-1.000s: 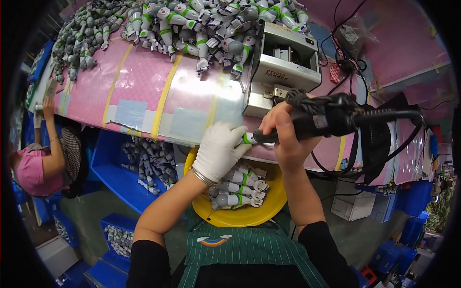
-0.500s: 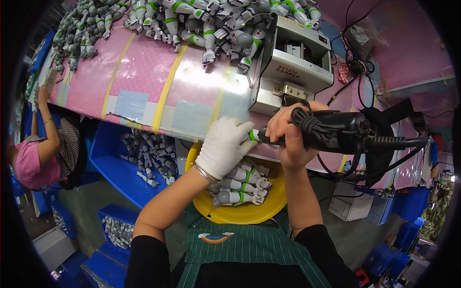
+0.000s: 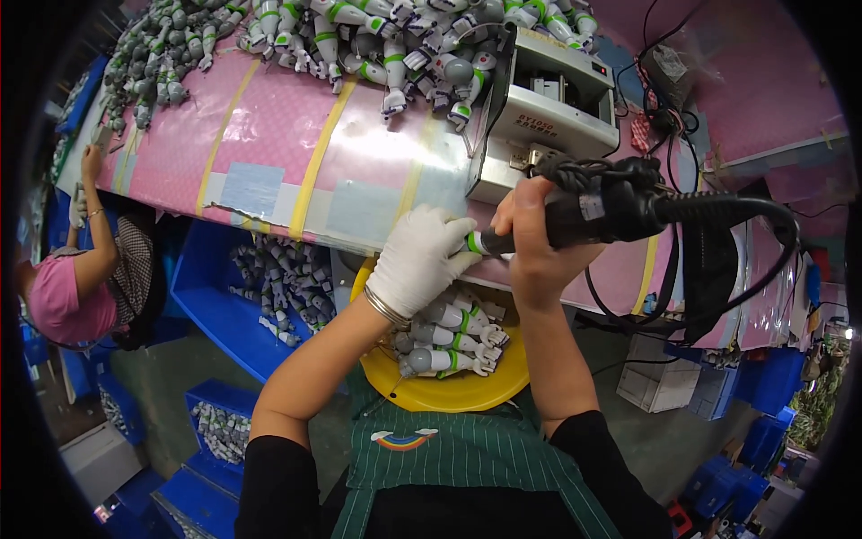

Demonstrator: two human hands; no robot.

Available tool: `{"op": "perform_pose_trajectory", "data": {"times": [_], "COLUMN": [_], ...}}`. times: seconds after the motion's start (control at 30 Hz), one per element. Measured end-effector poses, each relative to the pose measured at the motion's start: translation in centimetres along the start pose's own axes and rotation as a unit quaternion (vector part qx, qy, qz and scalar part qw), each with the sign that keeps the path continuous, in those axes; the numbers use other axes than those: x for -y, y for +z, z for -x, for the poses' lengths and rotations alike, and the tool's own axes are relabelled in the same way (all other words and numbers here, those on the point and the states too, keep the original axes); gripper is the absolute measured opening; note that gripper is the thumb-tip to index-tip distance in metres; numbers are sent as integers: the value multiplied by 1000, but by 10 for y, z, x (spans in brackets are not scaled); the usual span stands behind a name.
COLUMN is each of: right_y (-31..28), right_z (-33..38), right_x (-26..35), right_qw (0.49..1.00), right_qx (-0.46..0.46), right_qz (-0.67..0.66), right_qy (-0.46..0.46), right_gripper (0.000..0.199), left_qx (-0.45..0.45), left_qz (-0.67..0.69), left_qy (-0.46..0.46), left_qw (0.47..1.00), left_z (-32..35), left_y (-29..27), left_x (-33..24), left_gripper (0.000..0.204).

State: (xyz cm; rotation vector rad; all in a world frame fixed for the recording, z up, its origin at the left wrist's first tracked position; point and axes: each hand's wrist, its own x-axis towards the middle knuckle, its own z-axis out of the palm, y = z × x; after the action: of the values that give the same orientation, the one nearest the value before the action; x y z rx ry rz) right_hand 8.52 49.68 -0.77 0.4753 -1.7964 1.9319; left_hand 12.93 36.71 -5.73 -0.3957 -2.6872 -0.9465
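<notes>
Spanning most of the view, a pink surface point(image 3: 269, 135) w/ yellow tape stripes and pale blue patches runs from upper left to right. Along its far edge lies a big heap of grey/white/green toy figure parts point(image 3: 296, 36). To the right sits a grey metal box unit point(image 3: 548, 108), cables trailing behind it. Below the surface edge, a blue bin point(image 3: 215, 305) holds more of the same parts; beside it a person in a pink top point(image 3: 58, 301) reaches up w/ one arm. A yellow bowl point(image 3: 449, 391) sits close above the green striped apron point(image 3: 458, 467), several toy parts piled in it. The black powered screwdriver point(image 3: 602, 211) w/ thick black cord is gripped by the bare right hand point(image 3: 530, 242), fingers wrapped fully round its body, just over the surface's near edge. The white-gloved left hand point(image 3: 417, 260) is closed round a small green-tipped toy piece point(image 3: 473, 242), pressed right at the driver's tip, above the bowl.
</notes>
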Motion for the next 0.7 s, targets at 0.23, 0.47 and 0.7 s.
{"op": "perform_pose_trajectory", "data": {"times": [0.23,0.47,0.7], "right_y": [-44,-47,-34], "right_z": [-35,-60,-83], "right_x": [36,44,38], "right_qw": [985,988,992], "right_qx": [67,79,47], "right_qz": [-160,-128,-106], "right_qy": [-4,-28,-45], "right_gripper": [28,25,17], "left_qx": [78,-163,-80], "left_qz": [60,-50,-454], "left_qy": [24,38,98], "left_qw": [995,985,882], "left_z": [42,-53,-159], "left_y": [-18,-59,-77], "left_x": [-14,44,126], "left_gripper": [39,28,12]}}
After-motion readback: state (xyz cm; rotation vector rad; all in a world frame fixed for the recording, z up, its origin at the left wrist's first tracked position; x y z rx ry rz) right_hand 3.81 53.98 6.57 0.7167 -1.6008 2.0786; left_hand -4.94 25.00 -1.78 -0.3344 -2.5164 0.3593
